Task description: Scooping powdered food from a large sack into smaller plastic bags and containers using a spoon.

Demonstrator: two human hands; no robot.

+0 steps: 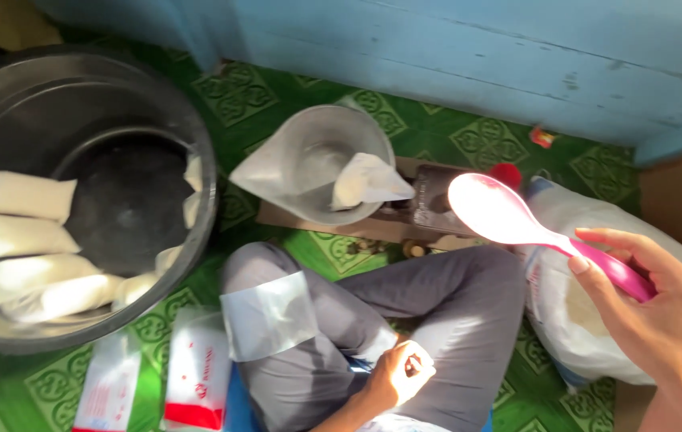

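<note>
My right hand grips the handle of a pink plastic spoon, its bowl raised over the edge of a large white sack of white grain at my right side. My left hand rests on my crossed legs in grey trousers, fingers curled loosely around something small I cannot make out. An empty clear plastic bag lies on my left knee. In front of my legs stands a grey bowl-shaped container lined with a clear bag, with a small filled white bag leaning in it.
A big dark tub at the left holds several filled white bags. Packs of plastic bags lie on the green patterned mat. A flat cardboard piece sits under the container. A blue wooden wall closes the far side.
</note>
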